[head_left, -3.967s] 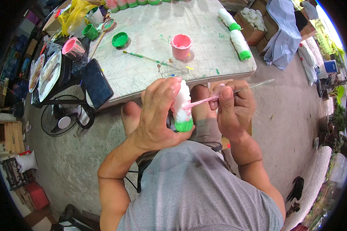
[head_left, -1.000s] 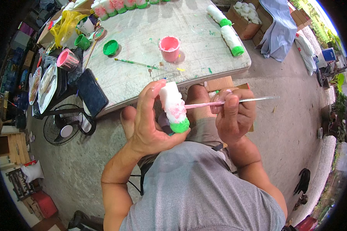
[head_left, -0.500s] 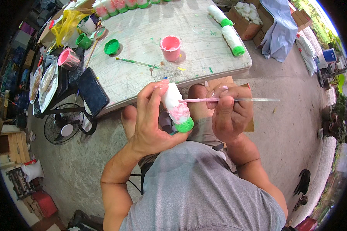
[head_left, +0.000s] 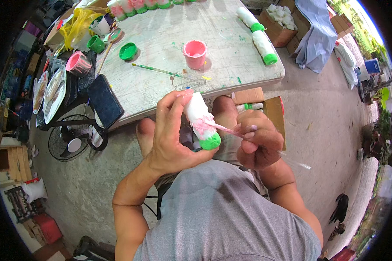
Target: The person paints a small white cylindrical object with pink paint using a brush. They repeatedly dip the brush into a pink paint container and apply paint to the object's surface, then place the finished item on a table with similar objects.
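Over my lap, my left hand (head_left: 167,132) grips a white cylindrical figure (head_left: 197,114) by its two ends, thumb at the green base and fingers at the white top. Pink paint covers a patch of its lower middle, just above the green. My right hand (head_left: 260,138) is closed around a thin paintbrush (head_left: 224,128), its handle sticking out behind the fist. The brush's pink tip touches the painted patch. On the table beyond stands a pink paint cup (head_left: 194,55), and a second paintbrush (head_left: 157,70) with a green-stained handle lies to its left.
The white table (head_left: 161,41) carries a green paint lid (head_left: 128,51), a phone (head_left: 105,101) and a row of pink, white and green figures (head_left: 139,5). White-and-green figures (head_left: 264,47) lie at the right edge. A fan (head_left: 74,138) stands left; an open cardboard box (head_left: 274,115) sits below.
My right hand has rotated and dropped slightly, so the brush now slants down to the right instead of lying level. Its tip has shifted lower on the figure.
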### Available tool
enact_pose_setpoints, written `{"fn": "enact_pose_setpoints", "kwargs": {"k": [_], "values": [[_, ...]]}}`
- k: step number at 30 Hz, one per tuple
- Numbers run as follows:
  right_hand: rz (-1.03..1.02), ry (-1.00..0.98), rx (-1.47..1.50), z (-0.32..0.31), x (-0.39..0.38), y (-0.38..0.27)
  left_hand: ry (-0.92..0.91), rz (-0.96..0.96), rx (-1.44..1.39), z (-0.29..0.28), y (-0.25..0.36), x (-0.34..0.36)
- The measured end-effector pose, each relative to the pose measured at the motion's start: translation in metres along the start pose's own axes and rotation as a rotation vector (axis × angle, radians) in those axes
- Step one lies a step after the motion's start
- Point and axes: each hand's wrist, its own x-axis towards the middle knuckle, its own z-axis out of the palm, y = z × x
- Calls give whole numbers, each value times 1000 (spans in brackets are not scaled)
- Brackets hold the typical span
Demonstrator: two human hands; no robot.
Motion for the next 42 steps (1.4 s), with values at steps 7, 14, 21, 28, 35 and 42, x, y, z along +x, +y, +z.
{"fn": "enact_pose_setpoints", "kwargs": {"k": [7, 14, 21, 28, 35, 42], "values": [[366, 293, 264, 10, 1, -2, 16, -5, -52, 2, 0, 0], [537, 384, 349, 13, 6, 8, 22, 7, -65, 2, -1, 0], [517, 336, 327, 12, 11, 6, 37, 52, -87, 7, -8, -4], [538, 346, 268, 10, 13, 4, -8, 27, -148, 8, -9, -5], [489, 328, 94, 8, 12, 1, -18, 42, -45, 5, -6, -3], [389, 312, -148, 8, 5, 7, -11, 79, 71, 5, -7, -4]]}}
